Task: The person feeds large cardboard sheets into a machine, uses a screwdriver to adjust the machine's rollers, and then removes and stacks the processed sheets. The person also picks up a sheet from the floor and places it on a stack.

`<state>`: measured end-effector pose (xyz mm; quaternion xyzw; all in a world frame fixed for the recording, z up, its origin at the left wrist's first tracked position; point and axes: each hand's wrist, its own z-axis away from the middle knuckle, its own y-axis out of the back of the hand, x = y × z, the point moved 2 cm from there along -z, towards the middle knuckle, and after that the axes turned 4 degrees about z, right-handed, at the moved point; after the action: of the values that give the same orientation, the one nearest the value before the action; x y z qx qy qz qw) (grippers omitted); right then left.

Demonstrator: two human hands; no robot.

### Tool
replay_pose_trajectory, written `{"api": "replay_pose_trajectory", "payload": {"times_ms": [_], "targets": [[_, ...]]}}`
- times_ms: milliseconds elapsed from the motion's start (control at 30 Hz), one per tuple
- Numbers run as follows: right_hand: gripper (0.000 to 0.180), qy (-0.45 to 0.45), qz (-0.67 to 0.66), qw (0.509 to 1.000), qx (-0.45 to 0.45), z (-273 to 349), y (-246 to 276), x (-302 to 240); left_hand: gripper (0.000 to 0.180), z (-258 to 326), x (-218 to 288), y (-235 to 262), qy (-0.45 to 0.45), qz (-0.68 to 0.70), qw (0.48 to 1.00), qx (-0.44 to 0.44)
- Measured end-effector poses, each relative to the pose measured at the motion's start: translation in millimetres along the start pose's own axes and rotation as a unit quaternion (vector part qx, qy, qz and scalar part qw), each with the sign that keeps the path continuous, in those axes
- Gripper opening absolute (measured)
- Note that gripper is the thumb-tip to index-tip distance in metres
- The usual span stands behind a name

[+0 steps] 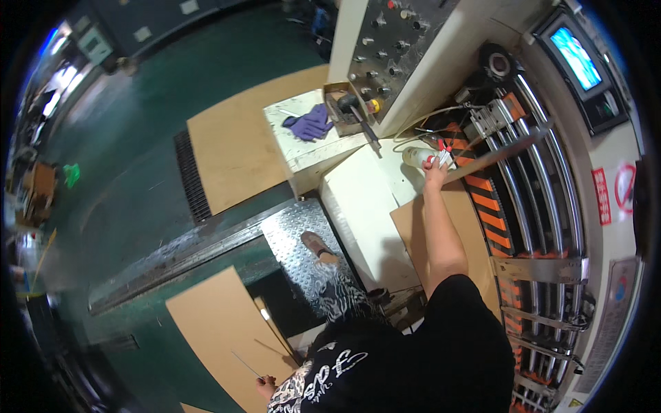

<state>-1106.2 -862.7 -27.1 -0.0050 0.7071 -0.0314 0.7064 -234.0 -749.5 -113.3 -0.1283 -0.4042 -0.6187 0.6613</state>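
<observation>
My right arm reaches out over the white ledge, and my right hand [435, 175] is closed at the top end of a pale plastic bottle [414, 157] with a white and red top. The bottle looks tilted, close to the orange-striped machine side. Low in the view, my left hand [266, 387] is closed on a thin metal rod [245, 363] that points up and left. Below that rod lies a brown cardboard sheet [213, 323]. Some of the left hand's fingers are hidden.
Purple gloves [311, 124] and an open box [336, 127] of tools rest on a white block [303, 155]. Metal rollers [544, 179] and a screen [575, 58] stand at right. My foot [317, 244] is on a metal tread plate [286, 241]. More cardboard [234, 151] lies beyond.
</observation>
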Motion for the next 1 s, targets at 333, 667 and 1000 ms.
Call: {"api": "replay_pose_trajectory", "payload": {"times_ms": [333,667,1000], "targets": [[0.014,-0.104,-0.008,0.993,0.060,-113.9,-101.6,70.7,0.011,-37.6,344.9,-298.4,-0.035,-0.172,0.963,-0.202],[0.015,-0.239,0.152,0.959,-0.029,-111.7,-110.1,91.7,0.008,-68.5,324.4,-302.6,0.020,-0.205,0.957,-0.202],[0.020,-0.313,0.160,0.934,-0.069,-125.5,-101.4,120.2,0.008,-62.4,323.8,-235.6,-0.030,-0.153,0.983,-0.097]]}}
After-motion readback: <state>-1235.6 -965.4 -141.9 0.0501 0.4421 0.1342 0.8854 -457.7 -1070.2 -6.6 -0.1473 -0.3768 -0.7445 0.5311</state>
